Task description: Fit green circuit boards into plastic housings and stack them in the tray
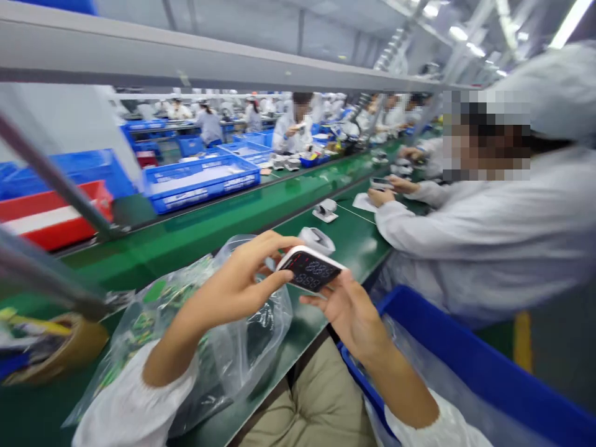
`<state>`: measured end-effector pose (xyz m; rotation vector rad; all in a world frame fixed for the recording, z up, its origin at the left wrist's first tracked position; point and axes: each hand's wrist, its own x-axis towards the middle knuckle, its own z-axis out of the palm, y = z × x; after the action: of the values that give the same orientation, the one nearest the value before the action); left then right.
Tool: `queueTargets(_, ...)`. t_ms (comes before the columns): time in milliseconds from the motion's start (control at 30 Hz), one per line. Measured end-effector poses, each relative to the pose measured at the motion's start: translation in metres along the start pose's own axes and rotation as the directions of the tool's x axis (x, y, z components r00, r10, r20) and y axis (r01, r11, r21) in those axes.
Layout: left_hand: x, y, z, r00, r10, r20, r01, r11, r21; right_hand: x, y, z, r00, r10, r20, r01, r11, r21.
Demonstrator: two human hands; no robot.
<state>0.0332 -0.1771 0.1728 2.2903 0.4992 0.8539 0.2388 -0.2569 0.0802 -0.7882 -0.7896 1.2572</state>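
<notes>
A white digital display unit (313,270) with a black face and segmented digits is held tilted above the green bench. My left hand (244,273) grips its left end, with the thumb on the front and the fingers behind the upper edge. The lower right corner is held by the fingers of my right hand (351,313). Just behind the unit lies a white rounded housing (317,241) on the bench. A clear plastic bag (223,354) with green circuit boards (144,323) lies beneath and beside my left forearm.
At my right stands a blue bin (465,366) lined with plastic. A co-worker in white (475,230) sits beyond it, handling a similar device. A white part (325,211) stands farther along the bench. Blue trays (200,180), a red tray (60,217) and a tape roll (69,354) are leftward.
</notes>
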Motion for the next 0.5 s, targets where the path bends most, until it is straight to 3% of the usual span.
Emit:
queueTargets(100,0.003,0.011,0.001,0.991,0.021,0.132,-0.032,0.996,0.084,-0.002,-0.007,-0.01,0.967,0.162,0.195,-0.179,0.981,0.072)
queueTargets(233,0.011,0.002,0.014,0.958,0.026,0.287,-0.055,0.994,0.092,0.001,-0.008,-0.034,0.971,0.073,0.227,-0.082,0.996,0.03)
queueTargets(333,0.012,-0.012,0.032,0.906,-0.029,0.423,-0.019,0.994,0.109,-0.012,0.002,-0.069,0.968,0.1,0.229,-0.081,0.992,-0.093)
queueTargets(400,0.011,-0.021,0.042,0.859,-0.108,0.501,0.03,0.987,0.161,-0.027,0.013,-0.106,0.973,0.155,0.173,-0.123,0.975,-0.183)
queueTargets(433,0.01,-0.027,0.045,0.842,-0.152,0.517,0.057,0.979,0.196,-0.036,0.019,-0.129,0.983,0.161,0.09,-0.137,0.965,-0.222)
queueTargets(500,0.007,-0.038,0.05,0.825,-0.237,0.513,0.113,0.958,0.262,-0.053,0.032,-0.184,0.977,0.106,-0.187,-0.16,0.939,-0.306)
